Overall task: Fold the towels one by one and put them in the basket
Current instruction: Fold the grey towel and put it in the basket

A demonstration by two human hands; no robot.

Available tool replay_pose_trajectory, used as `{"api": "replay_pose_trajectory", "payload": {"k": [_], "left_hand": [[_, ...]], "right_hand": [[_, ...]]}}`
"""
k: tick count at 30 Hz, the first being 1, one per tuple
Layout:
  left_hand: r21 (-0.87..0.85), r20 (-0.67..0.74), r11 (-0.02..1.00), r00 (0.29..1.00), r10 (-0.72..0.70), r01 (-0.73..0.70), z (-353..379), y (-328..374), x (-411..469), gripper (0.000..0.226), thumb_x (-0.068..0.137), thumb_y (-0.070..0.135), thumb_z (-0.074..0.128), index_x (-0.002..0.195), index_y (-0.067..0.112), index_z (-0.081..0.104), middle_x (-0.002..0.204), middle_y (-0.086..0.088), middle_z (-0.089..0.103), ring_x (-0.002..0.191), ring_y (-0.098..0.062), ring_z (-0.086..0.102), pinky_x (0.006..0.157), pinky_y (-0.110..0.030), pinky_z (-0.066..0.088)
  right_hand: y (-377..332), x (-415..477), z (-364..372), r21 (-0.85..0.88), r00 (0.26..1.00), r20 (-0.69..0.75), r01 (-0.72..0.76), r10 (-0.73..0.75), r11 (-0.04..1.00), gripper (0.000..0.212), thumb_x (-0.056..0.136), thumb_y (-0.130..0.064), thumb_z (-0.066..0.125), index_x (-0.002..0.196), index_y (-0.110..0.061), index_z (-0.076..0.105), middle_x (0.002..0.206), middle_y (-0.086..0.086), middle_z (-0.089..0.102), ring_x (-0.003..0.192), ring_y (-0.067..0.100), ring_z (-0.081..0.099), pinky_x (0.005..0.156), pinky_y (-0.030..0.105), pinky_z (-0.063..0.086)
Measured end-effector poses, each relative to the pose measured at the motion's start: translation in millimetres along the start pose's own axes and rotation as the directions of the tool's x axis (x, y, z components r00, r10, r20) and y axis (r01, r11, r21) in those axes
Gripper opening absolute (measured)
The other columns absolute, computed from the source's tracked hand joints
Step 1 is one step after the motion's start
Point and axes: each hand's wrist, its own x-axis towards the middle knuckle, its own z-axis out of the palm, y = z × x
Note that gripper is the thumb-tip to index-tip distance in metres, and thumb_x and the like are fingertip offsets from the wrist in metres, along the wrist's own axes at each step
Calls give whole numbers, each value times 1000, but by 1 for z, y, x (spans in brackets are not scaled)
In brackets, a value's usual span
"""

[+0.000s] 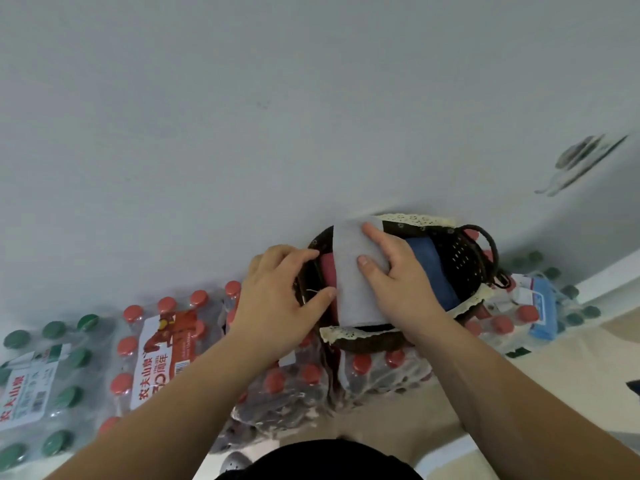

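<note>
My forearms [194, 386] reach over packs of bottled water [156, 344]; right hand [398, 282] clamped on the folded white towel [356, 271], thumb on top; the towel stands in the basket [460, 258] between a red towel [327, 268] and a blue towel [433, 268]; left hand [287, 299] curled over the basket rim, apparently gripping it

Dark woven wicker basket [460, 258], lace-trimmed; matt cloth towel [353, 271].
</note>
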Motion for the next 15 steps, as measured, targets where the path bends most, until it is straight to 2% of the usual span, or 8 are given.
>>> {"api": "replay_pose_trajectory", "payload": {"k": [2, 5, 8, 11, 14, 15], "left_hand": [[63, 18, 997, 999, -38, 37, 8, 0, -1, 62, 78, 61, 58, 134, 35, 52, 135, 8, 45, 125, -17, 38, 106, -37, 38], [135, 85, 989, 994, -70, 58, 18, -3, -5, 66, 79, 59, 59, 140, 35, 47, 152, 4, 33, 137, -22, 32, 110, -41, 35], [179, 105, 982, 992, -75, 55, 25, -4, -8, 69, 76, 57, 59, 139, 31, 50, 157, -2, 29, 139, -28, 34, 111, -46, 36], [205, 118, 976, 989, -93, 68, 29, -6, -8, 70, 77, 53, 64, 140, 29, 48, 160, -3, 24, 139, -30, 35, 112, -47, 34], [200, 130, 976, 985, -110, 82, 33, -8, -9, 73, 80, 49, 69, 145, 29, 42, 162, -2, 18, 142, -28, 30, 114, -43, 30], [196, 131, 977, 985, -110, 83, 34, -8, -9, 74, 80, 49, 69, 145, 29, 41, 162, -1, 17, 142, -28, 29, 115, -42, 29]], "right_hand": [[10, 12, -6, -73, 998, 31, -46, 49, 996, 50, 101, -25, 56, 148, -29, 42, 149, 0, 40, 130, 4, 36, 103, 12, 26], [15, 26, -2, -90, 989, 120, -76, 87, 993, 50, 101, -25, 54, 150, -27, 40, 148, 2, 37, 125, 4, 36, 99, 10, 24], [24, 29, 13, -120, 968, 227, -79, 105, 990, 51, 102, -23, 53, 151, -24, 39, 151, 8, 35, 137, 18, 38, 106, 15, 24], [31, 28, 24, -220, 955, 272, -56, 116, 974, 53, 104, -24, 50, 154, -23, 34, 158, 12, 24, 144, 25, 30, 105, 12, 18], [33, 28, 28, -293, 949, 283, -54, 141, 955, 56, 104, -34, 46, 156, -26, 27, 159, 12, 19, 137, 29, 39, 109, 25, 28], [33, 26, 29, -367, 951, 279, -26, 136, 930, 57, 104, -39, 43, 157, -27, 25, 158, 12, 19, 132, 31, 43, 110, 30, 32]]}}
